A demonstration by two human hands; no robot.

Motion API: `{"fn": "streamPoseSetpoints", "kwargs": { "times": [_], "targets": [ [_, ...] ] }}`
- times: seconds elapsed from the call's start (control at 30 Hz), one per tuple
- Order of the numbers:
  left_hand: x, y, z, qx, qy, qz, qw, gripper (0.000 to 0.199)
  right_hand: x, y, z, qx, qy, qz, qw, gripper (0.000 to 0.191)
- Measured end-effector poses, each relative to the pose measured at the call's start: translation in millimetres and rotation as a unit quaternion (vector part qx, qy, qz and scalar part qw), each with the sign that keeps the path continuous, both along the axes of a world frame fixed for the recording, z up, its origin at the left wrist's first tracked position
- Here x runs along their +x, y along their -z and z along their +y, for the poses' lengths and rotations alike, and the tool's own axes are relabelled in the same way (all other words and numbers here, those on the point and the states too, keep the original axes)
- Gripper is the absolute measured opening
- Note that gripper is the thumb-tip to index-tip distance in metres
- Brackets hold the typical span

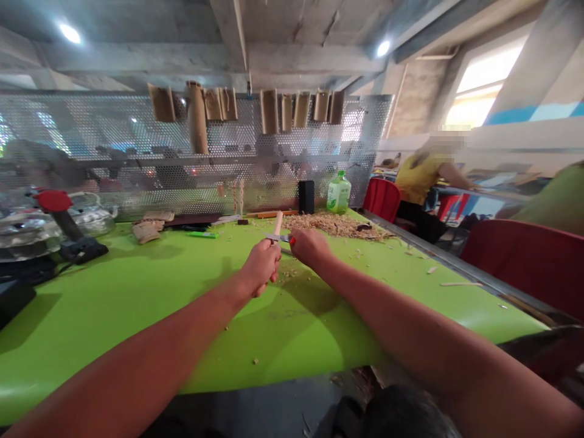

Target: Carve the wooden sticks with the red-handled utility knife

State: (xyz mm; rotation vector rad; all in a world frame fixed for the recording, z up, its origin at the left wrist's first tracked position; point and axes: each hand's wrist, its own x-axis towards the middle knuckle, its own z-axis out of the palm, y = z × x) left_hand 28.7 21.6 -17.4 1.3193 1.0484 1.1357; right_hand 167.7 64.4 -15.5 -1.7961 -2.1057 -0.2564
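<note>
My left hand (263, 266) is closed round a light wooden stick (278, 223), whose upper end points up and away from me. Just to its right, my right hand (310, 246) grips the handle of a knife (279, 237). The blade reaches left and lies across the stick, right above my left fingers. A bit of red shows on the knife beside my right fingers. Both hands are over the green table mat (137, 292), with small wood chips (292, 275) scattered beneath them.
Wood shavings (337, 225) are heaped behind my right hand, beside a green bottle (339, 193) and a black box (306, 197). A green cutter (203, 235) lies left of centre. A red-topped device (53, 201) stands at left. A person (417, 176) sits beyond red chairs (383, 198).
</note>
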Motion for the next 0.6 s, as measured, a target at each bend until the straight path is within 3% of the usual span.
{"fn": "streamPoseSetpoints", "kwargs": {
  "times": [0.17, 0.2, 0.27, 0.3, 0.4, 0.5, 0.6],
  "targets": [
    [4.0, -8.2, -27.6, -0.021, 0.029, 0.007, 0.999, 0.01, 26.4, -5.8, 13.1, -0.03, 0.07, 0.042, 0.996, 0.032],
    [5.3, -9.1, -36.5, -0.028, 0.058, 0.015, 0.998, 0.008, 39.1, -8.3, 16.4, -0.042, 0.104, 0.056, 0.992, 0.035],
    [7.4, -10.1, -50.5, -0.006, 0.186, 0.01, 0.982, 0.013, 65.9, -13.2, 22.7, -0.058, 0.176, 0.077, 0.98, 0.04],
    [7.7, -10.1, -53.5, 0.005, 0.207, -0.005, 0.978, 0.016, 76.8, -15.3, 25.5, -0.057, 0.201, 0.084, 0.974, 0.041],
    [3.8, -8.0, -43.4, 0.02, 0.137, -0.024, 0.99, 0.011, 85.3, -17.6, 30.8, -0.036, 0.22, 0.096, 0.97, 0.041],
    [-4.0, -2.8, -19.4, -0.006, 0.053, -0.008, 0.999, 0.013, 60.2, -11.8, 29.0, -0.006, 0.184, 0.095, 0.978, 0.04],
    [-7.7, 2.4, -3.4, -0.006, 0.023, -0.015, 1.0, 0.013, 28.5, -1.2, 18.9, 0.027, 0.103, 0.067, 0.992, 0.035]
  ]
}}
